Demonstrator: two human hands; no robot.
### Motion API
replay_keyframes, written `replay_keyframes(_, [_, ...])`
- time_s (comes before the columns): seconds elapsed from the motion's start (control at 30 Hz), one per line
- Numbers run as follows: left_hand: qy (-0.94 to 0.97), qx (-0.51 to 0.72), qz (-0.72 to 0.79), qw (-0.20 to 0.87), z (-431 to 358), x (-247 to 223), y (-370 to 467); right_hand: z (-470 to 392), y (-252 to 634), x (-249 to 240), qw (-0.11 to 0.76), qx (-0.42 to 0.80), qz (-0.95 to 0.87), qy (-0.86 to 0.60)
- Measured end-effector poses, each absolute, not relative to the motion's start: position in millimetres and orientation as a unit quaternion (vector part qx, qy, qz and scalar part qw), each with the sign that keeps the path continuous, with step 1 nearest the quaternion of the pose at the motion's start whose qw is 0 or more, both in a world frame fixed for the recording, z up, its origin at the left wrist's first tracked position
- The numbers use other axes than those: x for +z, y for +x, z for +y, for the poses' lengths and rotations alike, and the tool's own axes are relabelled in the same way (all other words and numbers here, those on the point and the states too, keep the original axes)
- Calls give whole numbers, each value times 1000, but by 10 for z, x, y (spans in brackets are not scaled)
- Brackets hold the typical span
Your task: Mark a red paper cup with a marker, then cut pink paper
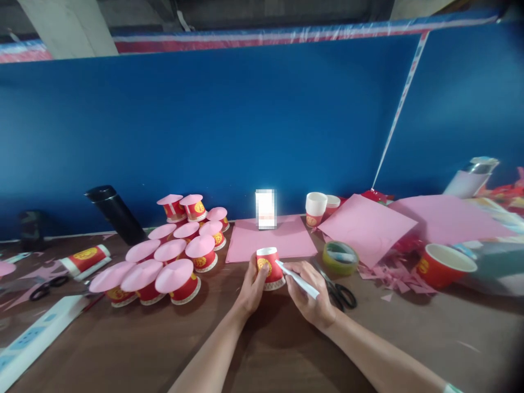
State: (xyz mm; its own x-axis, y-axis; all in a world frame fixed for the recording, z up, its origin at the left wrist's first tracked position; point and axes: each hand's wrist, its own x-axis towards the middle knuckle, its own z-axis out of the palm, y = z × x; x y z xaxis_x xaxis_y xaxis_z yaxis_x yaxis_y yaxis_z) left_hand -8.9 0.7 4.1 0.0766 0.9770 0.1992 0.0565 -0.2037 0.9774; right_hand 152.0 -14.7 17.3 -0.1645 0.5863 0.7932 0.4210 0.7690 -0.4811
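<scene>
A red paper cup (pixel 267 268) with a gold emblem stands upside down at the middle of the table, its white base up. My left hand (pixel 254 284) is wrapped round its left side. In my right hand (pixel 311 295) is a white pen (pixel 302 282), its tip at the cup's upper right side. Behind the cup lies a stack of pink paper (pixel 245 240). To the left stand several red cups topped with pink paper discs (pixel 174 275).
A tape roll (pixel 340 257) and black scissors (pixel 344 296) lie right of my hands, near pink scraps (pixel 395 277) and a large red cup (pixel 444 266). At left are a power strip (pixel 39 338) and a black bottle (pixel 117 215). A blue partition (pixel 245 120) rises behind.
</scene>
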Motion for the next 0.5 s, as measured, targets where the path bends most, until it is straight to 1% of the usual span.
replay_keyframes(0.5, [587,509,463,426,-3,16,-66,-127,1559,138,539,77,-770,-331])
